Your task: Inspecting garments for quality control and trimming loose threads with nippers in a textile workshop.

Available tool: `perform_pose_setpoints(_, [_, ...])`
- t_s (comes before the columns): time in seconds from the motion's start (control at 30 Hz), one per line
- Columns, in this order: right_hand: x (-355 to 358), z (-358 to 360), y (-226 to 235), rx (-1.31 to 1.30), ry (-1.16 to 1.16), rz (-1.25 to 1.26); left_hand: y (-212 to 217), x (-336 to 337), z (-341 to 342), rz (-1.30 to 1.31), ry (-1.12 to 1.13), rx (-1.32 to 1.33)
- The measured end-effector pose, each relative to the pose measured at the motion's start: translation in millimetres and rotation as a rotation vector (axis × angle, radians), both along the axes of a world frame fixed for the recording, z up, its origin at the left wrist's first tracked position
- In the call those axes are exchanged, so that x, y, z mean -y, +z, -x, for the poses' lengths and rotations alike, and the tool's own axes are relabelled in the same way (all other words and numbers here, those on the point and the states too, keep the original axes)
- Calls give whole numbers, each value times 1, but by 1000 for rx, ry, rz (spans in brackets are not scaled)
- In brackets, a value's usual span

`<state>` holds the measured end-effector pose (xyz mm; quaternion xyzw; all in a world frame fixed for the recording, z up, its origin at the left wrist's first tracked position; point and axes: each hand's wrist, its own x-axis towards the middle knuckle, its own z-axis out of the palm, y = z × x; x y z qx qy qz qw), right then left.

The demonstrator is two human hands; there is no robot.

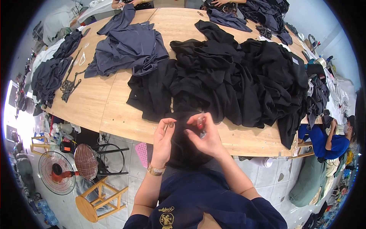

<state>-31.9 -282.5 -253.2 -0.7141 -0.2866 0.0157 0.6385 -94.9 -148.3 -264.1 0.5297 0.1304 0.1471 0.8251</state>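
Black cloth (187,149) hangs over the near table edge onto my lap, between my two hands. My left hand (164,139) is closed, thumb and forefinger pinched together at the edge of this cloth; a gold-coloured watch is on that wrist. My right hand (206,135) curls its fingers around a small red and silvery tool (201,122), mostly hidden in the palm, its exact kind unclear. The right thumb points toward the left hand, and the fingertips are apart from it. Just beyond both hands lies a large heap of black garments (213,72).
Dark grey-blue garments (129,47) lie left of the black heap on the wooden table (122,103). Dark cords (70,84) rest farther left. A wooden stool (89,206) and a floor fan (57,171) stand at lower left. A person in blue (324,139) sits at right; others' hands (221,2) show across the table.
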Motion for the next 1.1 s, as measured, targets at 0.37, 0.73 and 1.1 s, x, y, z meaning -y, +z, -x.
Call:
perform_pose_setpoints(0.37, [9,-13,-5,-414,-87,-363,-7,-11,2,162,-62,-27])
perform_pose_setpoints(0.73, [36,-11,-11,-314,234,273,-6,-12,-2,55,-19,4])
perform_pose_setpoints(1.1, [27,-11,15,-13,175,515,5,-5,0,45,-60,3])
